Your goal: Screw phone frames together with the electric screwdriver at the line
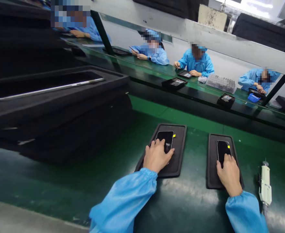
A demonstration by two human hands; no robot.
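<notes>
Two black-faced smartphones with light rims lie in separate dark foam trays on the green table. My left hand [157, 158] reaches over the left smartphone [167, 135], its thumb at the right edge and its fingers across the screen and left side. That phone lies in the left tray [178, 155] and has a yellow tab sticking out at its upper right. My right hand [229, 173] grips the lower part of the right smartphone [222, 149], thumb on the left edge and fingers on the right. A yellow sticker marks its upper right corner, inside the right tray [212, 174].
A white electric screwdriver [265, 184] lies right of my right hand. At left rises a tall stack of black foam trays [67, 129], a large phone [47, 85] on it. Beyond a raised ledge, several people in blue work at a bench with trays [175, 83] and a blue bin [254, 97].
</notes>
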